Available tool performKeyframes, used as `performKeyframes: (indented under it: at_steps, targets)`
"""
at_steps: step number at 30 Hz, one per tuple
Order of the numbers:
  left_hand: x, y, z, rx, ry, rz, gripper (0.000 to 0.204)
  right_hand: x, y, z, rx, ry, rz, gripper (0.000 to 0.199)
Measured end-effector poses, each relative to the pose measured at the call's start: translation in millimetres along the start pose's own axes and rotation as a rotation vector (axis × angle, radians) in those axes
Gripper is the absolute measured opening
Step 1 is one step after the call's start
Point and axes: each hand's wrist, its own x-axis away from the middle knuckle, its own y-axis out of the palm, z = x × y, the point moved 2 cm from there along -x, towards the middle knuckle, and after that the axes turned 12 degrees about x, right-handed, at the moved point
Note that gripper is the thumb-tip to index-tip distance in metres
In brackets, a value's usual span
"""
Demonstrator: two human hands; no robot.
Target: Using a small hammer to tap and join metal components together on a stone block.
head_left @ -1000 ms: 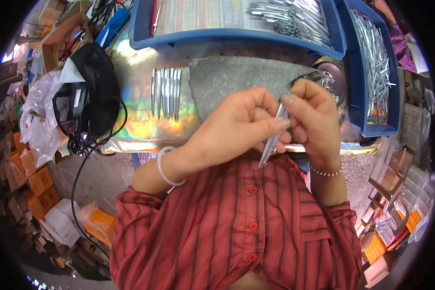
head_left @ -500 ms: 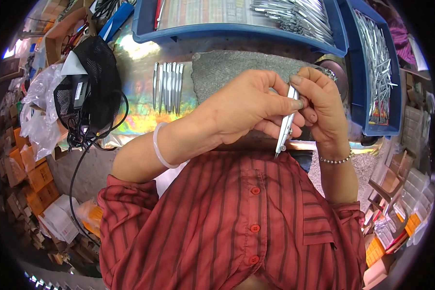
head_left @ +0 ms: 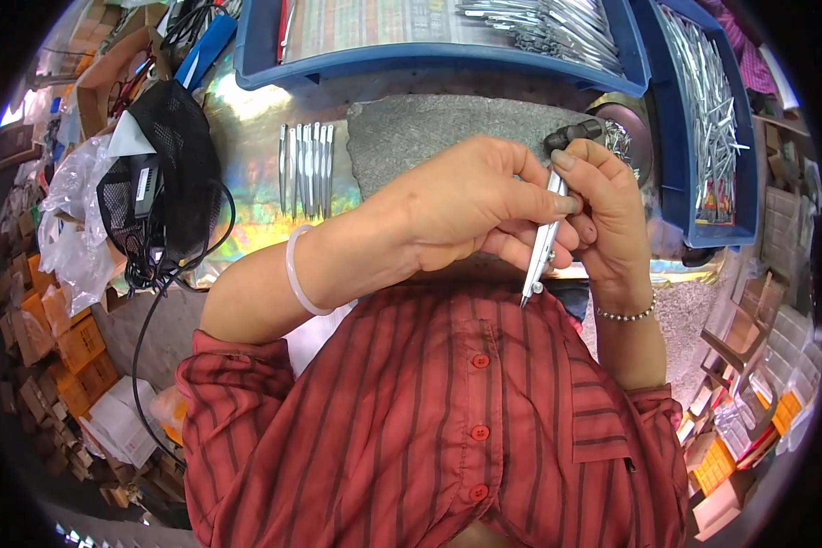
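Note:
In front of my chest I hold a silver drawing compass (head_left: pixel 542 248), its legs together and its points slanting down toward my shirt. My left hand (head_left: pixel 484 201) pinches it near the upper end between thumb and fingers. At its top my right hand (head_left: pixel 607 205) closes its thumb and fingertips; whether a small part sits between them is hidden. Behind my hands lies a grey stone slab (head_left: pixel 402 137). A row of several slim silver compass legs (head_left: pixel 315 169) rests on the shiny table left of the slab.
Blue trays at the back (head_left: pixel 438 55) and right (head_left: pixel 671 183) hold many silver metal parts. A dark hammer head (head_left: pixel 571 135) and a round dish (head_left: pixel 632 123) of small metal pieces are beyond my right hand. A black mesh bag (head_left: pixel 178 137) with cables lies left.
The view has shifted slightly. My fingers have moved a little around the compass top, and the dark hammer head now shows behind my right hand. Both hands keep their hold.

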Motion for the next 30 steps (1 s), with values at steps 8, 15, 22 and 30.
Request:
performKeyframes:
  at_steps: [8, 15, 22, 30]
  targets:
    - [2, 8, -2, -0.203, 0.065, -0.014, 0.017, 14, -6, -5, 0.051, -0.050, 0.001, 0.012]
    - [36, -5, -15, -0.596, 0.665, 0.094, 0.016, 65, -63, -40, 0.533, -0.338, 0.350, 0.012]
    - [36, -37, -31, -0.758, 1.093, 0.330, 0.018, 29, -137, 11, 1.388, -0.384, 0.722, 0.017]
    - [45, -42, -35, -1.248, 0.955, 0.480, 0.008, 22, -116, 4, 1.700, -0.344, 0.844, 0.030]
